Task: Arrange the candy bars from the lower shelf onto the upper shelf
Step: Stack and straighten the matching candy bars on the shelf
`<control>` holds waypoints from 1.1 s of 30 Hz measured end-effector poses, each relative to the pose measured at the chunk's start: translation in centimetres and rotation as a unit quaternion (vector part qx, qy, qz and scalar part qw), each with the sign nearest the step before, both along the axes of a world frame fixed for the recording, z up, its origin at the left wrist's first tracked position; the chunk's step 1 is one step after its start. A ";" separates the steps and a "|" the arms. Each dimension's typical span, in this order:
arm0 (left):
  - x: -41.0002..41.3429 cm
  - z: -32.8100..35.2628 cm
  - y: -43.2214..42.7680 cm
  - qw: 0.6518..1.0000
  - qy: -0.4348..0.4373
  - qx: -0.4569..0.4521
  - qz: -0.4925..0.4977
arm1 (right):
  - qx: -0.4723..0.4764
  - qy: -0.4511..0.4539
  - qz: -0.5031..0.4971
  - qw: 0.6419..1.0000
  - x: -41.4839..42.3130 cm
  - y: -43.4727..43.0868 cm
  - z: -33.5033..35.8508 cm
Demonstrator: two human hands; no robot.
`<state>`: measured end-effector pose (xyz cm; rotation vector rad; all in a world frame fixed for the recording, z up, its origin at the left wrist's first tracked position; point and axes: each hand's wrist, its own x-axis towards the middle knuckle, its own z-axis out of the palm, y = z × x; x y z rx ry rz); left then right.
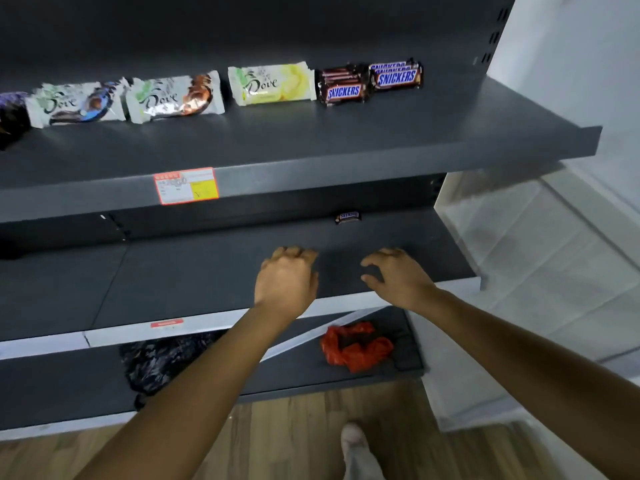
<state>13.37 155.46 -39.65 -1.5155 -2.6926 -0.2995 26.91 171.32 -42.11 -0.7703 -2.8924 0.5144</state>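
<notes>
Hands empty: L hand (285,278) curled, R hand (398,275) half-spread; Snickers bar (348,216) long axis left-right.

Left hand (285,280): forearm extended, fingers curled under, empty. Right hand (398,277): forearm extended, fingers loosely hooked, empty.
</notes>
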 end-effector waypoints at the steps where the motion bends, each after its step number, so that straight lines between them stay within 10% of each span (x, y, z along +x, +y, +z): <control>1: -0.2 -1.1 0.5 1.000 -0.006 -0.009 0.003 | -0.008 -0.014 -0.008 1.000 -0.2 0.7 -1.1; 33: -8.3 -17.2 13.1 0.998 -0.025 -0.044 0.021 | 0.020 -0.060 -0.064 0.996 -18.4 18.1 -17.2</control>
